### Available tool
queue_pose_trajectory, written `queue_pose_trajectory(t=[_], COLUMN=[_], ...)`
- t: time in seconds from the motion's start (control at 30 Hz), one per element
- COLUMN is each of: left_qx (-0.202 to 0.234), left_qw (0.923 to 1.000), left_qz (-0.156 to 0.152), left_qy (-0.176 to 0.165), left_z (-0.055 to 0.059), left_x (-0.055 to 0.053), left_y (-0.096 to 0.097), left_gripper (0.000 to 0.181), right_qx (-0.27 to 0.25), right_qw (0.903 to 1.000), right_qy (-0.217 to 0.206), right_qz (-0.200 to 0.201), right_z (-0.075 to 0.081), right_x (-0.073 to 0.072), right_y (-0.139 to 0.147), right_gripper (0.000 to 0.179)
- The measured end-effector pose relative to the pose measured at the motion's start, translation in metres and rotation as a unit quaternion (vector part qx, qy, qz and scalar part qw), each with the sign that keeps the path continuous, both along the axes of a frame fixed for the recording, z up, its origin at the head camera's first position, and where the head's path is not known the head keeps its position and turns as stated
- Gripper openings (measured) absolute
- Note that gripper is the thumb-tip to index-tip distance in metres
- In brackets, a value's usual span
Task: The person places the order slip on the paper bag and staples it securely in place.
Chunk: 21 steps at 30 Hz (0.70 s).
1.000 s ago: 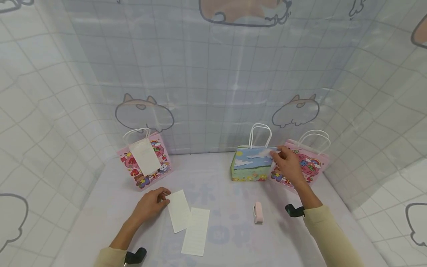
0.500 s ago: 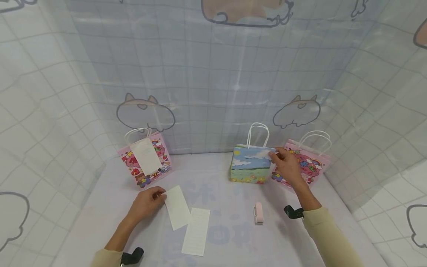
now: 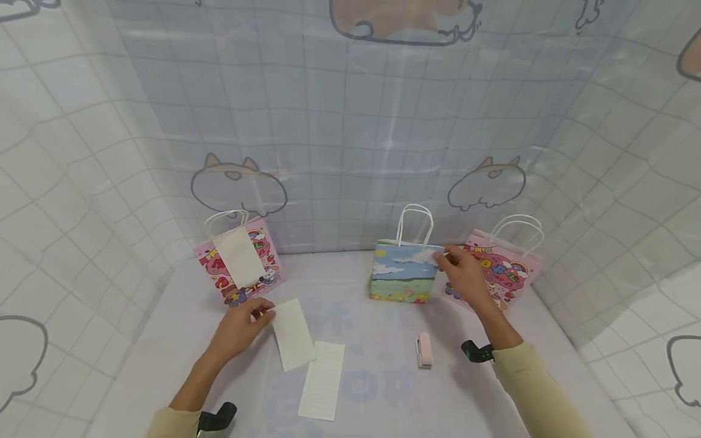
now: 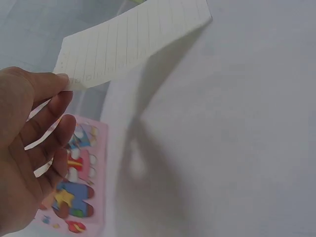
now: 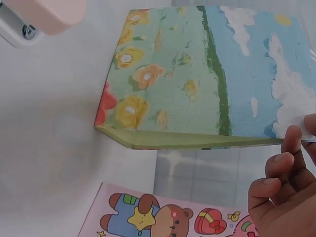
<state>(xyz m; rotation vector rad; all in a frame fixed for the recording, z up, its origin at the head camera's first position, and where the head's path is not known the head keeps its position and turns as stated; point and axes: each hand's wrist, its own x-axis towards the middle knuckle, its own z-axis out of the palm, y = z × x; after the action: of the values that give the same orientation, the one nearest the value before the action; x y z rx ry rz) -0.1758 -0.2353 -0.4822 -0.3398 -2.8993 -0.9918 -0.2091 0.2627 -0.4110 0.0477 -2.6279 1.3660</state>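
My left hand pinches the upper left corner of a lined paper sheet between thumb and index finger; the other fingers curl loosely. In the left wrist view that lined sheet tilts above the table and casts a shadow. A second lined sheet lies flat, just under the first one's lower corner in the head view. My right hand pinches the upper right edge of a small paper gift bag with a painted sky and flower meadow. Its white handles stand up. The right wrist view shows the bag's flowered front close up.
A pink cartoon gift bag leans at the back left, with a blank paper slip on its front. Another pink gift bag stands behind my right hand. A pale pink stapler lies on the white table, near a grid-patterned back curtain.
My right hand and the meadow gift bag have shifted left, away from the right pink bag. The left hand has drawn its sheet slightly farther back. The second sheet and stapler stay put.
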Motion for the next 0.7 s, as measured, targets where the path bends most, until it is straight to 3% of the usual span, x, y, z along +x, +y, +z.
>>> queue_pose_trajectory(t=[0.4, 0.7], left_qx=[-0.018, -0.003], left_qw=[0.9957, 0.9926], left_qz=[-0.048, -0.087], left_qy=[0.077, 0.085], left_z=[0.038, 0.053], left_x=[-0.01, -0.012], left_y=[0.028, 0.055], left_gripper=[0.014, 0.016], right_qx=[0.007, 0.011], right_qw=[0.9995, 0.9992], right_qy=[0.024, 0.019], right_qz=[0.02, 0.033], right_z=[-0.002, -0.002], right_x=[0.0, -0.001], right_y=[-0.015, -0.026], right_gripper=[0.033, 0.031])
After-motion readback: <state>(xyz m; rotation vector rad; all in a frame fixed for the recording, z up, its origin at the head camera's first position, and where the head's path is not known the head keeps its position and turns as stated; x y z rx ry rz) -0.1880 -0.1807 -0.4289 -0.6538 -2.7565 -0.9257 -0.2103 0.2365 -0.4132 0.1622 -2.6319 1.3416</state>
